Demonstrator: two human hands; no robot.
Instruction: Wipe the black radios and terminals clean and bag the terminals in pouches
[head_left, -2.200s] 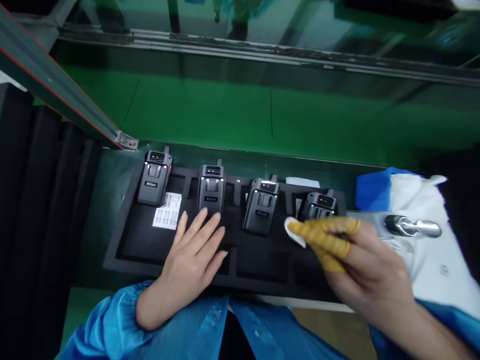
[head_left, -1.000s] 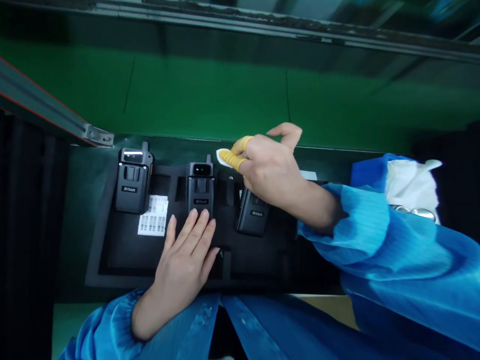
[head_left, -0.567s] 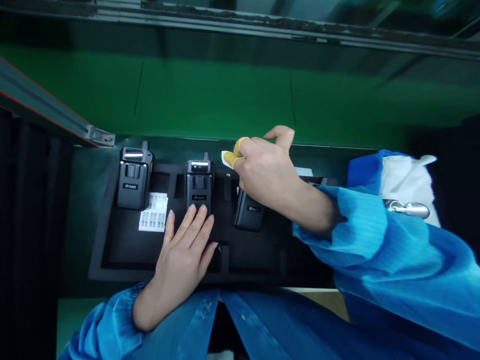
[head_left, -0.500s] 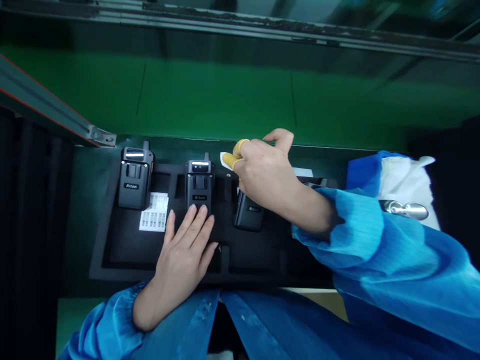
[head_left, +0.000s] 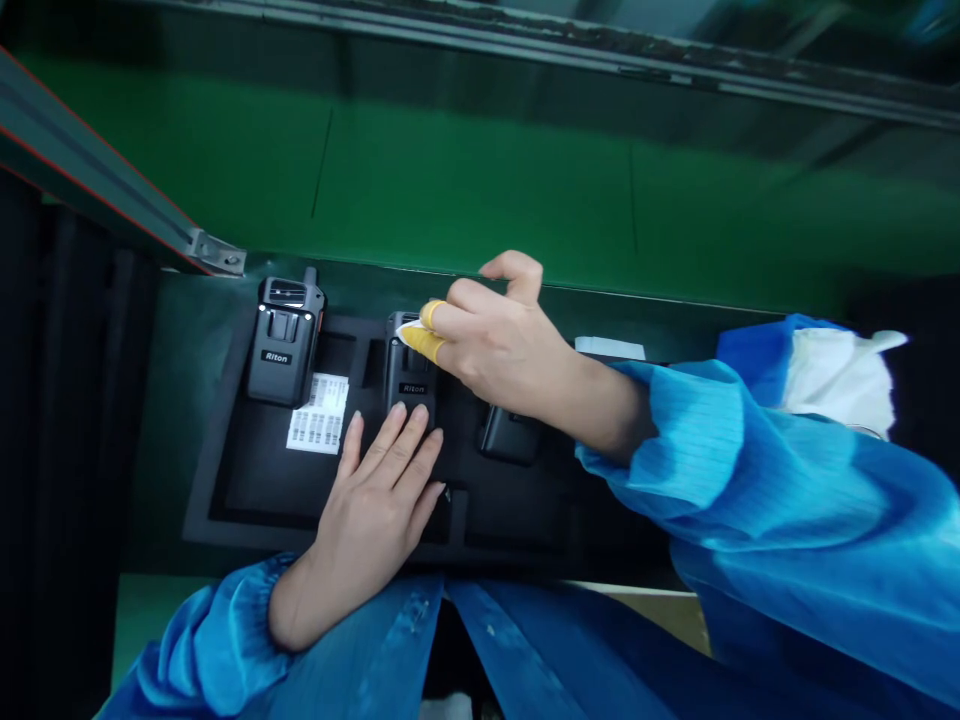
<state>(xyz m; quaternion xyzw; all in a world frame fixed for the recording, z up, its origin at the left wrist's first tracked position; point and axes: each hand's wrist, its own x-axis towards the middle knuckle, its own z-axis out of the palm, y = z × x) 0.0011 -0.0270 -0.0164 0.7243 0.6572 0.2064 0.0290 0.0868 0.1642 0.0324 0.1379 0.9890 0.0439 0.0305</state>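
Three black handheld radios marked "Riton" are in view. My left hand (head_left: pixel 379 500) lies with fingers spread, its fingertips on the lower end of the middle radio (head_left: pixel 414 390). Over that radio's upper part is my right hand (head_left: pixel 495 335), pinching a small white cloth (head_left: pixel 409 328) against it; yellow finger cots cover two of its fingers. The left radio (head_left: pixel 279 350) sits at the far left of a black tray (head_left: pixel 206 500). A third radio (head_left: pixel 510 436) is partly hidden under my right hand. Beside the left radio lies a sheet of barcode labels (head_left: pixel 319 420).
A blue box (head_left: pixel 754 355) with a white cloth (head_left: pixel 844 375) stands at the right. Behind my right wrist lies a white slip (head_left: pixel 609 348). A metal frame bar (head_left: pixel 97 155) slants in at the left, above the green surface (head_left: pixel 480 180).
My right hand has moved left, bringing the white cloth from beside the middle radio onto its upper part. My left hand stays on that radio. The whole view has shifted slightly.
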